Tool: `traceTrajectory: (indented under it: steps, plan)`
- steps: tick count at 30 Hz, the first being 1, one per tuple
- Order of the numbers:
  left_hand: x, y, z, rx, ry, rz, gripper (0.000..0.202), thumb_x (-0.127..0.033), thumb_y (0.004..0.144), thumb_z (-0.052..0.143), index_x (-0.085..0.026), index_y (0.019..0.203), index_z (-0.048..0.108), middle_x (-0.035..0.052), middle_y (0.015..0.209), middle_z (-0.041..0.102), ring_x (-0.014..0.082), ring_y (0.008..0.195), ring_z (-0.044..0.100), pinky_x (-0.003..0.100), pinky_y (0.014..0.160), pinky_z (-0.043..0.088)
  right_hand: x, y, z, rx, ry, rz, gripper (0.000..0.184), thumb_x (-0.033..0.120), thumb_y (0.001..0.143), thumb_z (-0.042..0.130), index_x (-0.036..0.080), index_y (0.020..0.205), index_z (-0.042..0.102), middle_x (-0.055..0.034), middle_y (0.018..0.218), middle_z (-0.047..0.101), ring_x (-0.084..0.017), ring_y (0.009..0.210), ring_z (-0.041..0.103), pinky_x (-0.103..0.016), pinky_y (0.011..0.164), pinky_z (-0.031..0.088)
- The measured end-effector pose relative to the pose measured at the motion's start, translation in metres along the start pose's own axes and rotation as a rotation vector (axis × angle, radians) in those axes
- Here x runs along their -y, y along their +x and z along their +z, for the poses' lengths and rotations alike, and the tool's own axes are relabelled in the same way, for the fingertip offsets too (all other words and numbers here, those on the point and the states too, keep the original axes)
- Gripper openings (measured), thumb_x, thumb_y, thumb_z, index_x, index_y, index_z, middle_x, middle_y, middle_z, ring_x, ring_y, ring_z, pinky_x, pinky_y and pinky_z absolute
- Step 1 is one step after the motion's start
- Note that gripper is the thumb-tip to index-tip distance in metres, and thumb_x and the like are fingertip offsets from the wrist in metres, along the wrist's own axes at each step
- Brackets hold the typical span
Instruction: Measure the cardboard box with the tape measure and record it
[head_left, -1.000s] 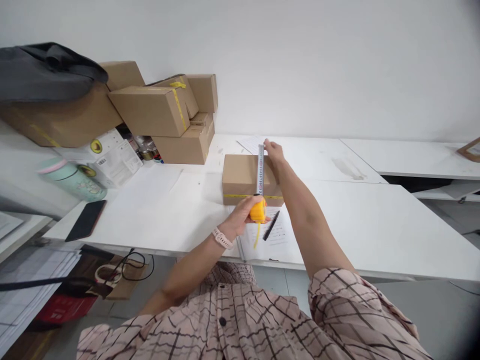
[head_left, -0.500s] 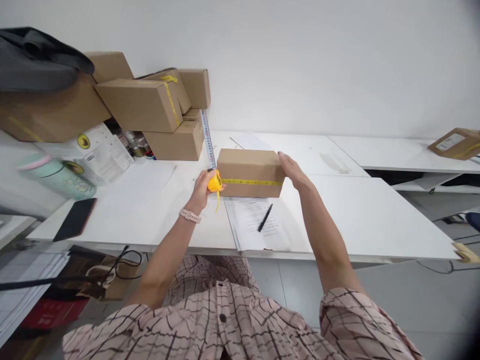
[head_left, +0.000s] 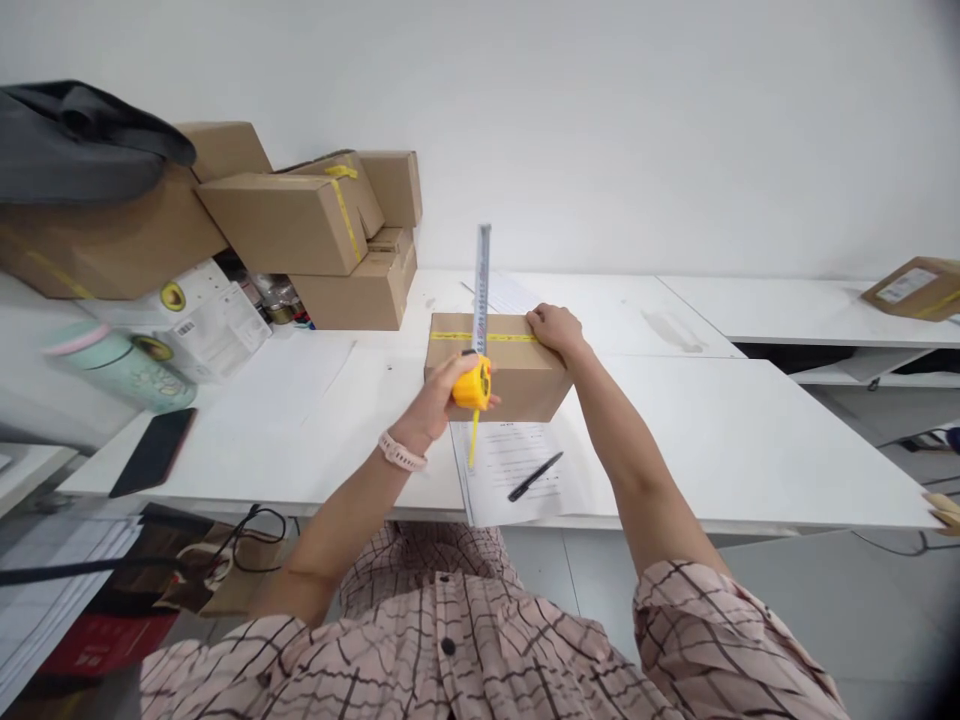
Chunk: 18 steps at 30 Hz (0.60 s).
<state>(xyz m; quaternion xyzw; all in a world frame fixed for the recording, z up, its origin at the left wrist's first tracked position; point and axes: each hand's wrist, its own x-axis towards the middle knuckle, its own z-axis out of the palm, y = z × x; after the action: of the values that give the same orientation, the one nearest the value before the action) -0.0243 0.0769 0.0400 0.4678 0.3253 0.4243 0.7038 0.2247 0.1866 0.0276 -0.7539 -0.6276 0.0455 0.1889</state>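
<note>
My left hand [head_left: 444, 392] is closed round a yellow tape measure [head_left: 472, 384] in front of the cardboard box [head_left: 517, 395]. The blade [head_left: 482, 280] sticks out away from me, over the box top and past its far side. A yellow strap [head_left: 474, 440] hangs from the case. At the box's far right corner, my right hand [head_left: 556, 328] grips the edge with its fingers bent over it. Yellow tape runs across the top of the box. Under the box's near side lie printed sheets [head_left: 491, 490], with a black pen [head_left: 535, 476] on them.
Stacked cardboard boxes [head_left: 277, 220] stand at the back left, a dark bag [head_left: 82, 150] on top. A mint bottle [head_left: 124, 370] and a phone [head_left: 154, 452] lie at the left. Another box [head_left: 911, 288] sits far right on the white table [head_left: 675, 430].
The box has turned so its taped face is now on top. My left hand and the tape measure moved right, swinging the blade over the box. My right hand slid onto its far right corner.
</note>
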Motion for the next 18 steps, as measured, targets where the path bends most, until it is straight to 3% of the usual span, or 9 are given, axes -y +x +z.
traceTrajectory:
  steps: [3, 7, 14, 18]
  plan:
    - [0.018, -0.014, 0.013, 0.056, -0.057, -0.169, 0.040, -0.047, 0.081, 0.070, -0.013, 0.099, 0.063, 0.0133, 0.108, 0.072, 0.0197, 0.067, 0.073, 0.033, 0.065, 0.062, -0.001, 0.003, 0.003, -0.028, -0.068, -0.033, 0.044, 0.038, 0.097, 0.033, 0.017, 0.113, 0.069, -0.0187, 0.120, 0.070, -0.034, 0.110, 0.060, -0.048, 0.096, 0.045]
    - [0.031, -0.020, 0.022, 0.048, -0.090, -0.227, 0.037, -0.048, 0.082, 0.069, -0.014, 0.096, 0.062, 0.0115, 0.105, 0.072, 0.0194, 0.067, 0.073, 0.034, 0.066, 0.062, -0.002, 0.005, 0.006, -0.027, -0.088, -0.089, 0.045, 0.033, 0.099, 0.030, 0.016, 0.118, 0.066, -0.0194, 0.125, 0.067, -0.035, 0.116, 0.058, -0.052, 0.102, 0.038]
    - [0.020, -0.024, 0.035, 0.068, -0.172, -0.335, 0.033, -0.046, 0.087, 0.064, -0.014, 0.095, 0.062, 0.0092, 0.097, 0.071, 0.0211, 0.066, 0.073, 0.036, 0.065, 0.062, 0.000, -0.002, 0.002, 0.043, 0.007, -0.290, 0.055, 0.025, 0.099, 0.024, 0.021, 0.153, 0.038, -0.0127, 0.127, 0.069, -0.032, 0.116, 0.060, -0.049, 0.106, 0.036]
    - [0.017, -0.024, 0.039, 0.063, -0.196, -0.368, 0.032, -0.046, 0.087, 0.063, -0.015, 0.094, 0.061, 0.0081, 0.093, 0.071, 0.0214, 0.066, 0.073, 0.036, 0.064, 0.062, 0.001, -0.002, 0.002, 0.073, -0.002, -0.309, 0.057, 0.024, 0.098, 0.025, 0.023, 0.153, 0.039, -0.0126, 0.132, 0.065, -0.032, 0.122, 0.057, -0.052, 0.108, 0.034]
